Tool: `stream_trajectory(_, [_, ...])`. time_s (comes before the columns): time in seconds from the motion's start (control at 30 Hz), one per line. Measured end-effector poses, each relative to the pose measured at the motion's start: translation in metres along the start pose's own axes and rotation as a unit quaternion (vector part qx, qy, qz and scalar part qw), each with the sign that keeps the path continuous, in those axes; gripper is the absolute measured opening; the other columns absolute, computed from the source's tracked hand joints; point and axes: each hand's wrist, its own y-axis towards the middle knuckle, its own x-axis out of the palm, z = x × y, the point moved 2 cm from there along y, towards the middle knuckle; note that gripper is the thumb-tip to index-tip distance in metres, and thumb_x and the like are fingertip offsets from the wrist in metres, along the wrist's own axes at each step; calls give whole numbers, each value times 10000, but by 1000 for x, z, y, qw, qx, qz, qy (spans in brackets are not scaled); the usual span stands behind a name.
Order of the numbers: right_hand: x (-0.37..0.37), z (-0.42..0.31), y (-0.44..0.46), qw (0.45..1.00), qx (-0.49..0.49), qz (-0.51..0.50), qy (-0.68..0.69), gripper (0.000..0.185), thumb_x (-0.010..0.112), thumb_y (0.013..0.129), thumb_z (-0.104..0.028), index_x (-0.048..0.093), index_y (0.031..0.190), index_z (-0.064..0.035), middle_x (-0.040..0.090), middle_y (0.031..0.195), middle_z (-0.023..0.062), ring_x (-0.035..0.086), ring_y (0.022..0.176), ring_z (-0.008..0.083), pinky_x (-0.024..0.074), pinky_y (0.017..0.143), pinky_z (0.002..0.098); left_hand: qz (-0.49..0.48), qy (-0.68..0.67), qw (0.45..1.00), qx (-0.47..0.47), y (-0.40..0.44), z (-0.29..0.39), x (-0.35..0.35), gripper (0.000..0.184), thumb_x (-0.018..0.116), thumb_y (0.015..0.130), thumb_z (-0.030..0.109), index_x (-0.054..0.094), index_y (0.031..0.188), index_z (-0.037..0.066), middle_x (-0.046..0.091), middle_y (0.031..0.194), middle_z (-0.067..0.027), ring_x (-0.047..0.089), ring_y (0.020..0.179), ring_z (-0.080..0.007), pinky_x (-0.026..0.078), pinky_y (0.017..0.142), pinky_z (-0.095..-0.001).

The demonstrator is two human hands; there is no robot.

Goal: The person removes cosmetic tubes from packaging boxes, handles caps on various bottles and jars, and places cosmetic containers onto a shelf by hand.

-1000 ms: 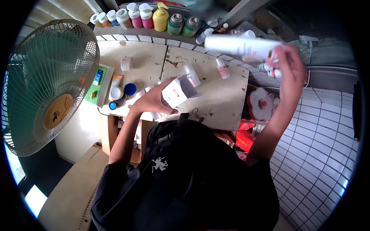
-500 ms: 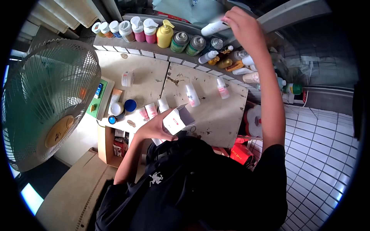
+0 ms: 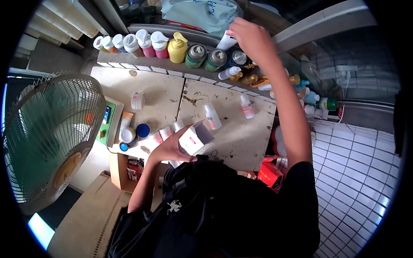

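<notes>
My left hand (image 3: 167,148) is wrapped round a small white cardboard box (image 3: 192,141) with red print, its top flaps open, low over the table's front edge. Far forward, my right hand (image 3: 251,38) grips the upper end of a white bottle (image 3: 226,41), which tilts at the window ledge behind the metal cans (image 3: 215,59). On the table, two white spray bottles with pink labels stand to the right of the box: one nearer (image 3: 212,116), one farther (image 3: 247,106). Several small pink-and-white containers (image 3: 165,132) are beside my left hand, partly hidden by it.
A wire-caged fan (image 3: 60,137) stands at the left. Along the ledge runs a row of jars and pump bottles, including a yellow pump bottle (image 3: 177,48). A blue lid (image 3: 143,130) and a clear jar (image 3: 138,100) are on the table. A pale plastic bag (image 3: 202,15) lies behind the ledge.
My right hand has moved left and slightly down with the white bottle, which is now more upright at the ledge. The left hand still holds the box. The camera view has shifted slightly.
</notes>
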Motion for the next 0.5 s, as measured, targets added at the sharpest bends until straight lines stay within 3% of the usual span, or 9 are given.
stream_trajectory(0.1, [16,9,-1,1000,-9,-7,-6,210,628,970,-279,641,935,-73,617,949,98,642,877,377,519,727,488,-14,-77,994,-75,4,7,2,1104,935,680,230,322,1571,10,604,1339,-148,611,1167,-214,504,987,-343])
stream_trajectory(0.23, [17,13,-2,999,43,-6,-17,197,659,943,-290,668,963,-95,647,974,80,662,917,357,540,757,479,-2,-39,996,-84,4,13,-1,1119,943,672,236,317,1573,17,604,1335,-146,625,1141,-221,515,967,-347])
stream_trajectory(0.3, [13,13,-3,998,52,-16,-14,189,672,929,-286,670,974,-103,660,992,69,672,949,344,549,773,483,25,-118,987,-103,1,21,-1,1110,951,658,247,344,1559,21,612,1310,-140,611,1160,-223,499,984,-366])
stream_trajectory(0.33, [11,11,-4,998,56,-14,-5,204,685,920,-297,684,1006,-112,664,1005,66,672,961,341,552,785,480,41,-54,995,-76,-1,11,-2,1100,957,641,255,370,1542,20,610,1304,-137,581,1206,-235,458,1032,-376])
stream_trajectory(0.47, [4,4,-11,998,58,26,-7,255,701,914,-296,711,1110,-135,681,1064,59,668,1009,336,555,831,463,60,-74,993,-75,-16,7,-3,1131,957,612,266,360,1538,11,578,1343,-151,530,1274,-262,393,1094,-377])
stream_trajectory(0.5, [1,-2,-13,999,46,26,0,255,701,914,-296,711,1110,-135,681,1064,59,668,1009,336,555,831,463,140,-49,988,-47,-33,10,-4,1186,957,593,271,305,1547,5,519,1388,-171,506,1287,-270,380,1102,-371])
